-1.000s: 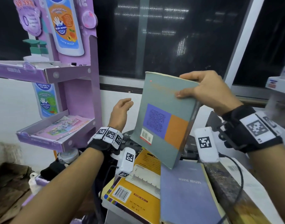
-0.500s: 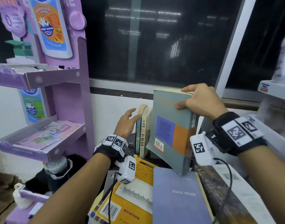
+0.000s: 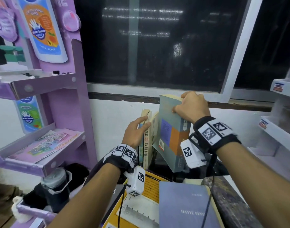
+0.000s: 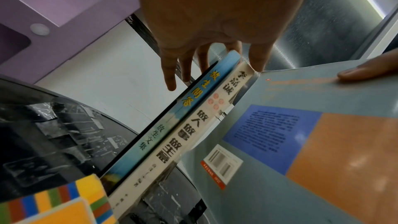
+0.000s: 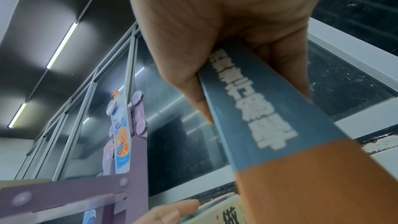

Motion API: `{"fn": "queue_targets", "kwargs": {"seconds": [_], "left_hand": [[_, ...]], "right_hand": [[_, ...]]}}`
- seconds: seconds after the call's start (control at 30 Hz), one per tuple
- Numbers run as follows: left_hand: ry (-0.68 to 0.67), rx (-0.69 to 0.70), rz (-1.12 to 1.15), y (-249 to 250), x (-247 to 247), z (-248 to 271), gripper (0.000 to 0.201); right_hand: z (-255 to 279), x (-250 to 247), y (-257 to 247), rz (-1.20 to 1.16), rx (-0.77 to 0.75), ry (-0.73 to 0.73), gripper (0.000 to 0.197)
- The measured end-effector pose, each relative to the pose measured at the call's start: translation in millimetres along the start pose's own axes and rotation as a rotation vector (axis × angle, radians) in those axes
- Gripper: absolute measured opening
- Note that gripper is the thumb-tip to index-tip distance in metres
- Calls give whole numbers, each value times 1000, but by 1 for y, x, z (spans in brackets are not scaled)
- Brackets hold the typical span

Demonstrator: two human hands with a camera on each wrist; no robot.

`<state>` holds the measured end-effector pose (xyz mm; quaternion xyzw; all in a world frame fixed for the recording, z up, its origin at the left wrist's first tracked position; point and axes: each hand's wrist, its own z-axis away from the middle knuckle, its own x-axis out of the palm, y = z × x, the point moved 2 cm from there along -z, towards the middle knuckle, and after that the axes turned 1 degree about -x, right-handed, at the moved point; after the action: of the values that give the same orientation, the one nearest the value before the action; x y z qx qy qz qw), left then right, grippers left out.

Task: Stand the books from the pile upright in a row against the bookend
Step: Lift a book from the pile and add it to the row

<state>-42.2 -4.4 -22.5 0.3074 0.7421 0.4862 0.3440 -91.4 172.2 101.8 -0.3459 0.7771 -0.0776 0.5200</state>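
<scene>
Head view: thick grey-green paperback with a blue and an orange panel on its cover (image 3: 171,137), held near upright, its lower end tilted toward the camera. Right hand (image 3: 192,107) clamped over its top corner, thumb on the cover, fingers behind; likely so the book can be swung in from above. It stands just right of two thin upright books, a blue-spined paperback (image 4: 170,120) and a cream-spined paperback with black characters (image 3: 146,143), and touches or nearly touches the cream one.

Left hand (image 3: 136,133) lies against the outer face of the blue-spined book, fingers straight, thumb over the top edges. Judged a brace, so the short row does not tip while the third book is pressed in. Bookend not made out; may be hidden behind that hand.

Nearer than both wrists, the flat pile: yellow-covered book with barcode (image 3: 150,186) and slate-blue hardback with pale lettering (image 3: 185,209), both yet to be stood.

Left of the left hand, purple cardboard display stand (image 3: 65,102). Beyond both hands, dark window pane (image 3: 157,46).
</scene>
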Motion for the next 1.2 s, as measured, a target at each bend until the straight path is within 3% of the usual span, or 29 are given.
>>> {"fn": "queue_targets", "kwargs": {"seconds": [0.27, 0.47, 0.77, 1.0, 1.2], "left_hand": [[-19, 11, 36, -7, 0, -4, 24], [-46, 30, 51, -11, 0, -5, 22], [-60, 48, 93, -18, -5, -7, 21], [-78, 66, 84, -18, -6, -2, 39], [-210, 47, 141, -23, -8, 3, 51]], "right_hand": [[-15, 38, 4, -17, 51, 20, 23], [-13, 65, 10, -27, 71, -29, 37], [-1, 93, -5, -68, 45, -126, 42], [9, 89, -12, -98, 7, -172, 42], [3, 99, -13, -194, -19, -275, 60]]}}
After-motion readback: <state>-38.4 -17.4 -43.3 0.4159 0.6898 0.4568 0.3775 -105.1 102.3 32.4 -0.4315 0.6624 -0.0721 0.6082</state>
